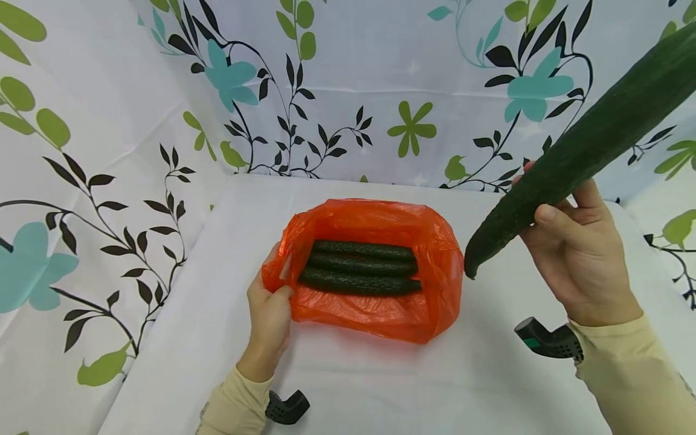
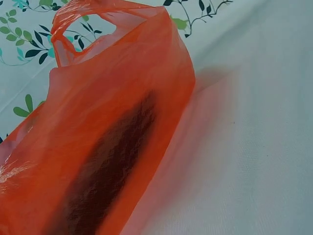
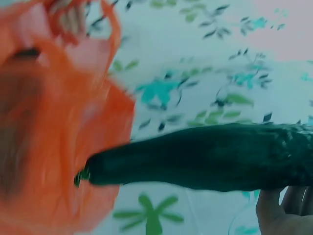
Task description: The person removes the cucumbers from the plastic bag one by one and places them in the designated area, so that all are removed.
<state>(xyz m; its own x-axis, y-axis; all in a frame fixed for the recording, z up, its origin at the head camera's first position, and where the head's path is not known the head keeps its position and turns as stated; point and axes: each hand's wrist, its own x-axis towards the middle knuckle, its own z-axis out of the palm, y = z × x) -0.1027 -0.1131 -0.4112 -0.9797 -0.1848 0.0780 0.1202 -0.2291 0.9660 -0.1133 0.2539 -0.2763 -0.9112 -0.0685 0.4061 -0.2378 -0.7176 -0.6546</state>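
My right hand (image 1: 579, 251) grips a long dark green cucumber (image 1: 576, 151) near its stem end and holds it raised and slanted, right of the bag. In the right wrist view that cucumber (image 3: 205, 156) lies across the picture, with fingers beneath it. An orange plastic bag (image 1: 370, 314) rests on the table with its mouth spread. Inside, 3 cucumbers (image 1: 359, 266) lie side by side. My left hand (image 1: 269, 311) pinches the bag's left edge. In the left wrist view the bag (image 2: 122, 73) hides that hand, and a dark cucumber shape shows through the plastic.
A white cloth covers the table (image 1: 348, 386). Behind and at the sides hangs a white curtain (image 1: 348, 66) printed with green, black and teal leaves and flowers. Each wrist wears a black camera mount, one beside the left sleeve (image 1: 239, 402), the other at the right sleeve (image 1: 631, 362).
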